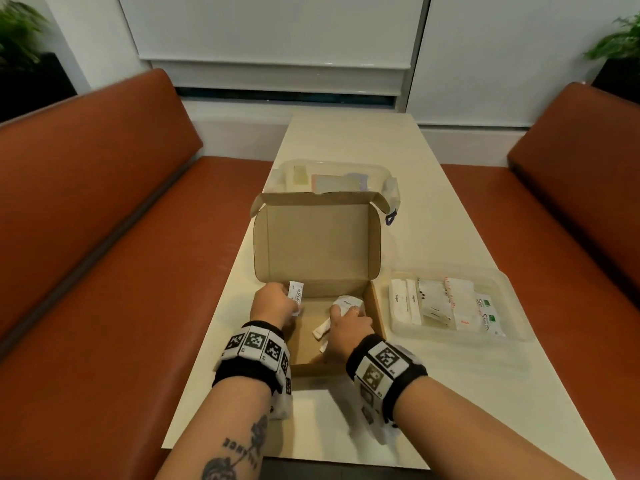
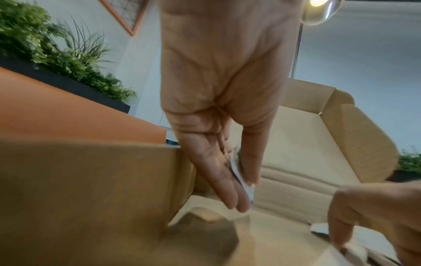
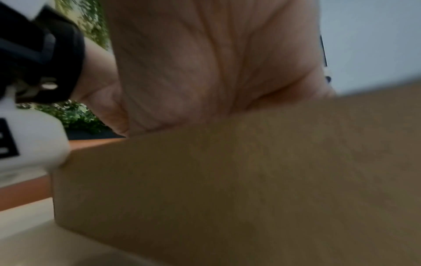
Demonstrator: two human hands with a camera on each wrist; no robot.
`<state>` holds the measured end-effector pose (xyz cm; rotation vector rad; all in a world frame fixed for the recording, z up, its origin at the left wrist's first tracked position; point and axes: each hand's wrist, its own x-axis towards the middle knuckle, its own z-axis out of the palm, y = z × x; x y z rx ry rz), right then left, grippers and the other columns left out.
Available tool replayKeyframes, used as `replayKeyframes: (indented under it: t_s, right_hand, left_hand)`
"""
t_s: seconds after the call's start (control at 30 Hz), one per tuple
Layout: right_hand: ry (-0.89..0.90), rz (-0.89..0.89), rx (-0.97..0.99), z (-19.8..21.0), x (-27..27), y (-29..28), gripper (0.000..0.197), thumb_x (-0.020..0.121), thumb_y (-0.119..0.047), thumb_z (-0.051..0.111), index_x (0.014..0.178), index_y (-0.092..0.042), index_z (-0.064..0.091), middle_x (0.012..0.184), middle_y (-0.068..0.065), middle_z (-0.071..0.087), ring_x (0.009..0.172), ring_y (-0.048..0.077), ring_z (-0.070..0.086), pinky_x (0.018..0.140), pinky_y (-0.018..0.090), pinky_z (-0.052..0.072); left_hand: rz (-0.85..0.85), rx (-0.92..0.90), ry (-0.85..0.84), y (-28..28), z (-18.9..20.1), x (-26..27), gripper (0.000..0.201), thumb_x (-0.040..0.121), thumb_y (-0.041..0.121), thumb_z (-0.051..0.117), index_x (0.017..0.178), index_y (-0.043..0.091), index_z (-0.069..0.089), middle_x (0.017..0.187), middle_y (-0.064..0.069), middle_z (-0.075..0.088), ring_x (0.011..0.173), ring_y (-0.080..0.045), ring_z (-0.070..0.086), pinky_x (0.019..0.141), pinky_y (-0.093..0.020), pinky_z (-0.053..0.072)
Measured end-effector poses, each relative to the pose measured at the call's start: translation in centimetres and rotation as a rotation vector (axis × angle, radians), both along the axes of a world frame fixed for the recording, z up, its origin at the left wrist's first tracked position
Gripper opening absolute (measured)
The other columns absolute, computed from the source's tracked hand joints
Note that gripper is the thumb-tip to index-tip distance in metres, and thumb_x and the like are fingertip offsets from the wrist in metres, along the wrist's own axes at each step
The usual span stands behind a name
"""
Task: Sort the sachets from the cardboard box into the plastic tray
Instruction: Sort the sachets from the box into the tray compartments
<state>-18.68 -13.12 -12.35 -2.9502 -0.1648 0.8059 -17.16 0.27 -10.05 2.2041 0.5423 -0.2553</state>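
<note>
A: Where is the open brown cardboard box?
B: Centred on the long pale counter.
A: And the clear plastic tray?
B: Right of it; a lidded clear plastic container lies behind.

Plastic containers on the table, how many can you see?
2. The plastic tray with sorted sachets sits right of the cardboard box. A clear lidded tub stands behind the box, partly hidden by its raised lid. Others could be out of view.
</note>
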Motion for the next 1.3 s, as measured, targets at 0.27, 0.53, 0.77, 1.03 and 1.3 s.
replayKeyframes:
  t_s: [0.27, 0.53, 0.77, 1.03, 1.3]
  right_hand:
    - [-0.058, 0.096, 0.173, -0.4, -0.2, -0.5, 0.065, 0.079, -0.022, 0.072, 0.131, -0.021, 0.034, 0.133, 0.018, 0.036, 0.112, 0.031, 0.052, 0.096, 0.039, 0.049]
    - [-0.229, 0.113, 0.394, 0.2, 0.1, -1.7, 0.028, 0.09, -0.004, 0.056, 0.116, -0.01, 0.049, 0.103, 0.012, 0.063, 0.089, 0.026, 0.063, 0.079, 0.031, 0.054]
    - [-0.264, -0.376, 1.02, 4.0, 2.2, -4.0, 0.03, 0.082, -0.006, 0.069, 0.107, -0.013, 0.055, 0.108, 0.003, 0.061, 0.085, 0.02, 0.067, 0.054, 0.021, 0.055]
    - [-0.37, -0.361, 0.955, 5.1, 3.7, -2.4, 0.025, 0.084, -0.018, 0.069, 0.104, -0.009, 0.058, 0.098, 0.003, 0.065, 0.091, 0.022, 0.065, 0.082, 0.038, 0.054]
    - [-0.279, -0.331, 0.902, 3.9, 3.7, -1.9, 0.022, 0.095, -0.02, 0.052, 0.097, -0.005, 0.068, 0.084, 0.009, 0.067, 0.076, 0.019, 0.061, 0.059, 0.022, 0.043]
  left_hand:
    - [0.091, -0.061, -0.026, -0.4, -0.7, -0.6, 0.025, 0.09, 0.002, 0.057, 0.115, 0.001, 0.056, 0.1, -0.013, 0.063, 0.071, -0.025, 0.067, 0.075, -0.04, 0.059]
    - [0.146, -0.094, -0.058, -1.6, -0.2, -0.4, 0.031, 0.089, 0.002, 0.054, 0.12, 0.002, 0.051, 0.116, -0.019, 0.059, 0.098, -0.036, 0.063, 0.083, -0.046, 0.056]
    - [0.321, -0.449, -0.176, -2.3, -0.2, -0.4, 0.036, 0.092, -0.001, 0.044, 0.127, 0.008, 0.043, 0.12, -0.018, 0.058, 0.098, -0.031, 0.064, 0.091, -0.044, 0.052]
    - [0.234, -1.107, -0.104, -4.3, 1.8, -1.0, 0.024, 0.101, 0.016, 0.037, 0.105, 0.007, 0.059, 0.083, -0.012, 0.071, 0.075, -0.024, 0.07, 0.067, -0.041, 0.059]
    - [0.081, -0.956, -0.086, -4.6, 0.8, -1.1, 0.026, 0.096, 0.001, 0.045, 0.119, 0.01, 0.053, 0.1, -0.009, 0.066, 0.088, -0.018, 0.067, 0.063, -0.025, 0.058]
